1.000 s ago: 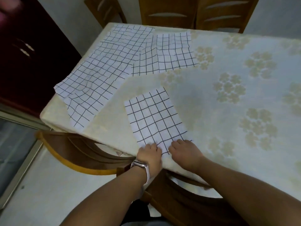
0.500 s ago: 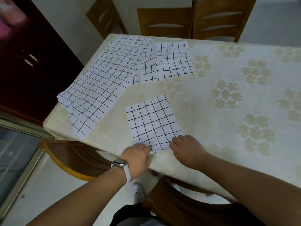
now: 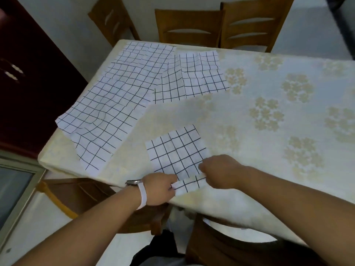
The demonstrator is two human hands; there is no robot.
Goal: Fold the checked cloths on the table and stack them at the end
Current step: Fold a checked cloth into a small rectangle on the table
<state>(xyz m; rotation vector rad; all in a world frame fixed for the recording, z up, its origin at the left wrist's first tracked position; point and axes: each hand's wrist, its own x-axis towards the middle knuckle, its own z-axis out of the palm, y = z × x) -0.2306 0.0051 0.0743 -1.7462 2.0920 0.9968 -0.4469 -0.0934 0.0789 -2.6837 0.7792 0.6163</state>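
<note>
The left hand [image 3: 159,189] and the right hand [image 3: 221,171] both have their fingers curled, and each pinches the near edge of the small checked cloth [image 3: 176,152]. The hands are apart, one at each end of that edge. The narrow strip of cloth between them is raised off the surface [image 3: 269,121], with its grid lines showing. The rest of the small checked cloth lies flat just beyond the hands, close to the near edge of the surface. A white-strapped watch [image 3: 142,196] sits on the left wrist.

Left of and beyond the small checked cloth, apart from it, a large checked cloth [image 3: 107,114] lies spread and wrinkled, reaching the left edge of the surface. Straight beyond the small checked cloth lies a middle cloth [image 3: 192,77], opened out, with its left side meeting the large one. A far cloth [image 3: 146,54] lies past both, at the corner.

The surface has a pale covering with flower clusters. Three wooden chairs [image 3: 189,25] stand beyond its far side. A near chair [image 3: 76,196] stands to the left of the small checked cloth, below the edge of the surface. A dark red door [image 3: 28,73] fills the far left.
</note>
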